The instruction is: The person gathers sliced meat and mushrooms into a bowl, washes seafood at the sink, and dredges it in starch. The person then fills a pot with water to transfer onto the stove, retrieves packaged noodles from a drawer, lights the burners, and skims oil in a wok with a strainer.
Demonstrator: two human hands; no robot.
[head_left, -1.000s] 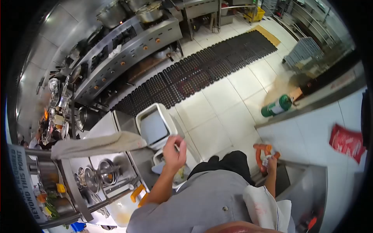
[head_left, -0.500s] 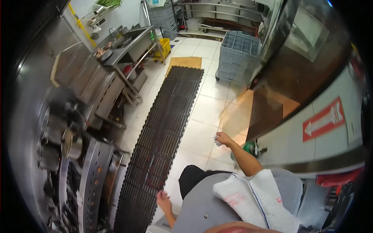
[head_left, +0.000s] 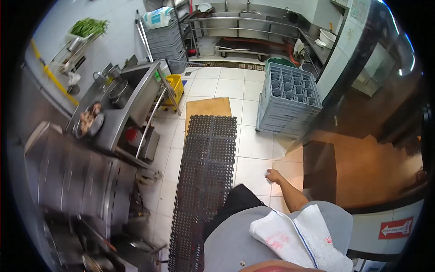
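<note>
My right hand is held out low in front of me, above the white tiled floor. Its fingers are closed round a small crumpled white thing, perhaps a cloth or paper. A white towel with red marks and a blue stripe lies over my right shoulder, on the grey shirt. My left hand does not show. Below me a dark trouser leg is over the black rubber mat.
Steel sink table at left, with a bowl of food. Yellow bucket beside it. Stacked grey glass racks stand right of the mat. Glass door at right. Stove pans lower left.
The view has turned right and moved forward from the stove and counter, towards the glass racks and far sinks. My left hand has left the view. My right hand stays closed round the white thing.
</note>
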